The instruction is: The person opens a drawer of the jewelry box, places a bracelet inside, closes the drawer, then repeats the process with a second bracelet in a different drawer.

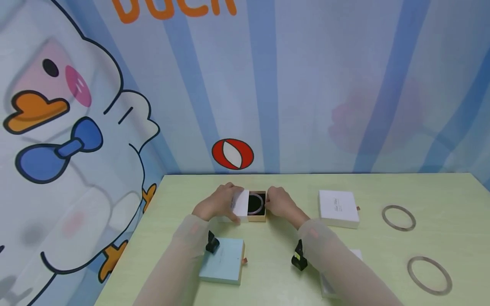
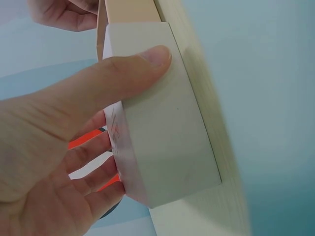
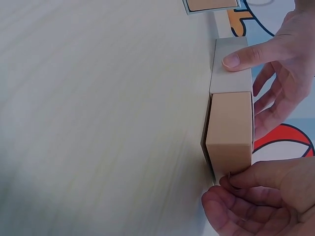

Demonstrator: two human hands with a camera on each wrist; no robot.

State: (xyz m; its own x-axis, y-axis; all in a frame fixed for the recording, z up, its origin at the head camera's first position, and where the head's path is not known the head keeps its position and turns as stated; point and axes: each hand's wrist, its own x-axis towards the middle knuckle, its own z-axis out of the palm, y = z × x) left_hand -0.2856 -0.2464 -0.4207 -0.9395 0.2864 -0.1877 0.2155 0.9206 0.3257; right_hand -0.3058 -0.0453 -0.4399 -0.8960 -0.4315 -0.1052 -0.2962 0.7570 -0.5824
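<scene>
A white slide-out box [image 1: 241,206] lies toward the back of the table, its tan inner drawer [image 1: 257,218] pulled partly out to the right. Inside, on black lining, sits a pale bangle [image 1: 262,203]. My left hand [image 1: 220,203] grips the white sleeve, thumb on the near side and fingers over the top. At the drawer's right end, my right hand [image 1: 282,204] pinches a small pull tab between thumb and fingers, which mostly hide it. From the right wrist, the tan drawer end [image 3: 229,118] shows between both hands.
A light blue box [image 1: 223,260] lies in front of my left hand. Another white box [image 1: 338,208] stands to the right, and one more [image 1: 328,290] is partly covered by my right forearm. Two loose bangles [image 1: 402,228] lie at the far right. A printed wall rises behind the table.
</scene>
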